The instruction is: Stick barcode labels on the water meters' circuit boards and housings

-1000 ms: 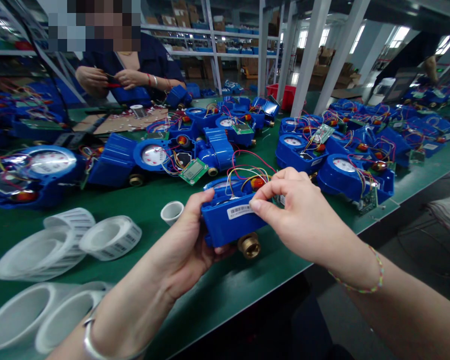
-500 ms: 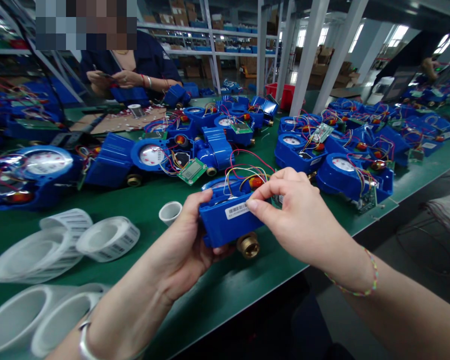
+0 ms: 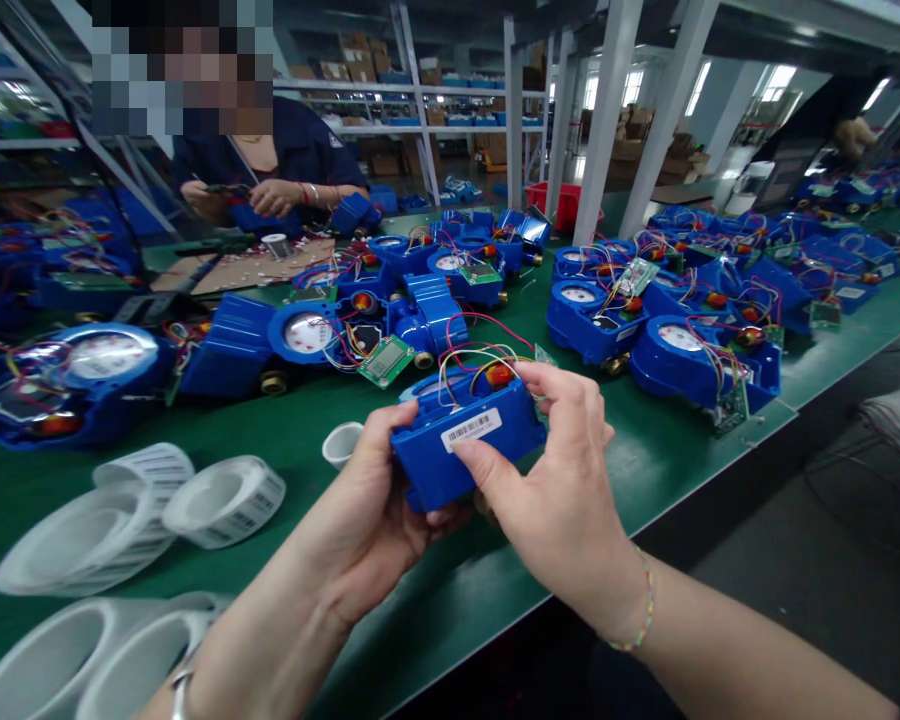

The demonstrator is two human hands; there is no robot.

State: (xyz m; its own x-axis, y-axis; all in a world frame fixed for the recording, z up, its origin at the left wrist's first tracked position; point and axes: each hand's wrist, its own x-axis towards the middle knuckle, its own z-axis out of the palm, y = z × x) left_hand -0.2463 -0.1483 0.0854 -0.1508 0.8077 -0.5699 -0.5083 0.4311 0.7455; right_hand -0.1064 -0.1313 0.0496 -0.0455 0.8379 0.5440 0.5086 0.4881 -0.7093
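A blue water meter (image 3: 439, 475) with an open top, coloured wires and a white barcode label (image 3: 471, 428) on its side is held above the green table. My left hand (image 3: 371, 500) grips its left end, thumb on the top edge and fingers underneath. My right hand (image 3: 562, 480) is closed over the right end. Its thumb presses the face at the lower edge of the label, and its fingers reach over the top edge by the wires. The brass pipe end below is mostly hidden behind my right hand.
Rolls of barcode labels (image 3: 225, 500) and larger rolls (image 3: 41, 670) lie at the left on the green table (image 3: 285, 425). Several blue meters (image 3: 701, 365) with wires and circuit boards (image 3: 385, 360) line the far side. Across the table, a co-worker's hands (image 3: 274, 197) handle a part.
My right hand has gone from pinching at the label's right end to spreading round the meter, its thumb now under the label. The camera view has shifted slightly.
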